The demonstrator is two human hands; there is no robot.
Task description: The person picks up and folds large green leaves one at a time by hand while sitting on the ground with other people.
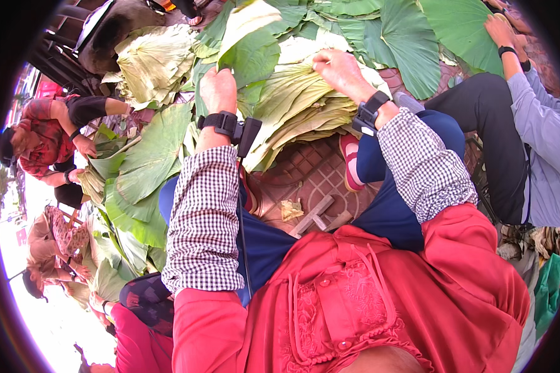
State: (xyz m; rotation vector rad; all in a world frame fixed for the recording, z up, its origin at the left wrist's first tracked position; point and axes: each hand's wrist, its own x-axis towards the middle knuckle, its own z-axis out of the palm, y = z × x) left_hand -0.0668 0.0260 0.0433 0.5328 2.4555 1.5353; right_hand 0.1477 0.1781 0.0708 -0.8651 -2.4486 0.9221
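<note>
- Working above patterned red paving [292, 168], we are reaching both arms forward.
- At the right, we are observing a grey-sleeved co-worker [541, 143], who is touching a broad green leaf [457, 31].
- We are facing the pale leaf stack [311, 102], which is lying on the ground ahead, partly beneath our right hand [342, 71].
- We are noting a second pale pile [155, 62] farther left.
- We are positioning our left hand [218, 91] just beside a part-green, part-pale leaf [249, 59]; its fingers are curling inward, but we are not seeing the fingertips and cannot tell what they are pinching.
- We are holding the right hand over the stack, its thumb and index finger bending toward each other; we cannot tell whether they are gripping a leaf edge.
- We are wearing a dark device [224, 124] on the left wrist.
- Below the stack, we are seeing a dry scrap [290, 209].
</note>
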